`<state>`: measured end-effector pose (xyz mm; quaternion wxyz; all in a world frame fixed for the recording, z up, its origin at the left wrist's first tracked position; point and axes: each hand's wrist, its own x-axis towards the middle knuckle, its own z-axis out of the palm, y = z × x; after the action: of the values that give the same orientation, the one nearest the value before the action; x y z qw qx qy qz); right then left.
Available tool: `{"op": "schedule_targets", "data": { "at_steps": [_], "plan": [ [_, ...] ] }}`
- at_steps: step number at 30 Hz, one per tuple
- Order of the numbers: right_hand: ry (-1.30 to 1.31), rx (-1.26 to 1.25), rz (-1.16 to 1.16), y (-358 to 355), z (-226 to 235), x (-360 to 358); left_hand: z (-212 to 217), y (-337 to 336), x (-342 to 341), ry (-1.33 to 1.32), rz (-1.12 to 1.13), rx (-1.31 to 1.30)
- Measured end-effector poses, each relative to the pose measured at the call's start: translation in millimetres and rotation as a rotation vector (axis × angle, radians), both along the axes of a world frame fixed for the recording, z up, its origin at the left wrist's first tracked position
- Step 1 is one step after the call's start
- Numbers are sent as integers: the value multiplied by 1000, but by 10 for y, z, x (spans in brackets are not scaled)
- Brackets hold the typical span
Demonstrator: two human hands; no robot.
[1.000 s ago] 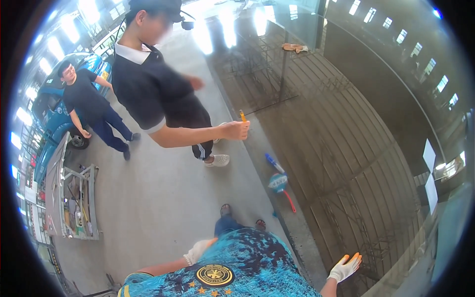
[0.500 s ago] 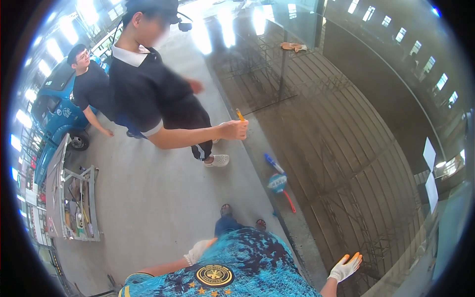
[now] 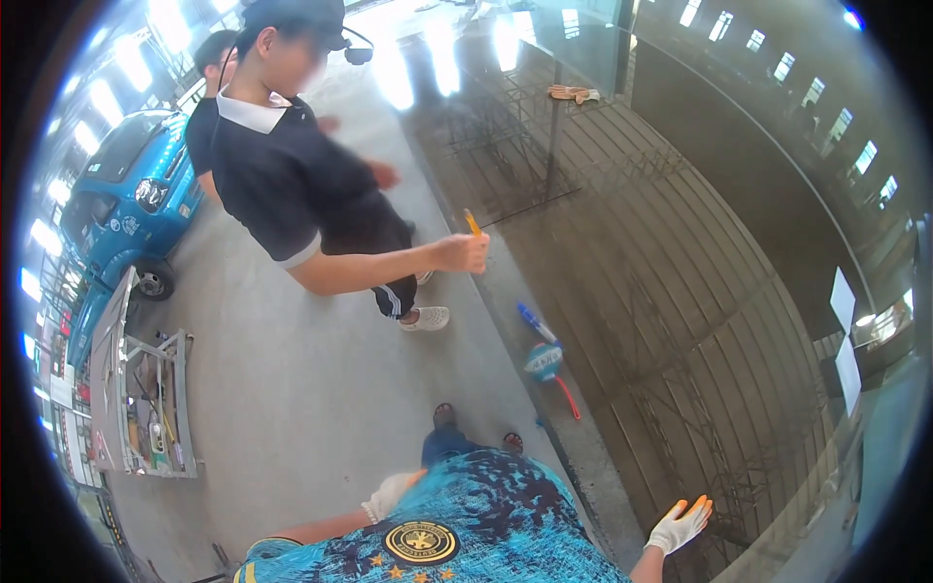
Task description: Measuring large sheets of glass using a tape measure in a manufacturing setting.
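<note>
My right hand [image 3: 680,526], in a white glove with orange fingertips, lies with its fingers stretched out at the near edge of a large reflective glass sheet [image 3: 671,321]. Another white glove covers my left hand [image 3: 391,494], held beside my body; my shirt hides most of its fingers. Along the sheet's left edge lie a blue marker-like tool [image 3: 537,323] and a round teal-and-white object [image 3: 544,361] with a red strap [image 3: 569,397]. A co-worker's hand [image 3: 460,254] across from me grips a slim yellow tool [image 3: 472,222] above that edge.
A second person [image 3: 201,136] stands behind the co-worker. To the left are a metal cart [image 3: 155,408] with tools and a blue truck [image 3: 121,214]. A pair of gloves [image 3: 573,94] rests on the far part of the glass. Grey concrete floor [image 3: 282,389] runs beside the sheet.
The second person has moved right, now partly hidden behind the co-worker, uncovering more of the truck. My hands and the co-worker's hand with the yellow tool stay nearly in place.
</note>
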<state>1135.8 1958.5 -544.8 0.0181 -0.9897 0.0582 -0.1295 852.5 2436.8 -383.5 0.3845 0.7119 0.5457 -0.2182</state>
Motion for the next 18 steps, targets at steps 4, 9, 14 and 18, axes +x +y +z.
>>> {"op": "schedule_targets", "data": {
  "at_steps": [4, 9, 14, 18],
  "plan": [
    [1, -7, 5, -3, -14, 17, -20, -90, 295, 277, 316, 70],
    [13, -10, -9, 26, -8, 26, -109, -44, 380, 527, 389, 120],
    [17, -17, -16, 6, -16, 28, -158, 23, 189, 331, 243, 39],
    [25, 9, -19, 71, 68, 8, -184, 61, 30, 177, 127, -26]
  ]
}}
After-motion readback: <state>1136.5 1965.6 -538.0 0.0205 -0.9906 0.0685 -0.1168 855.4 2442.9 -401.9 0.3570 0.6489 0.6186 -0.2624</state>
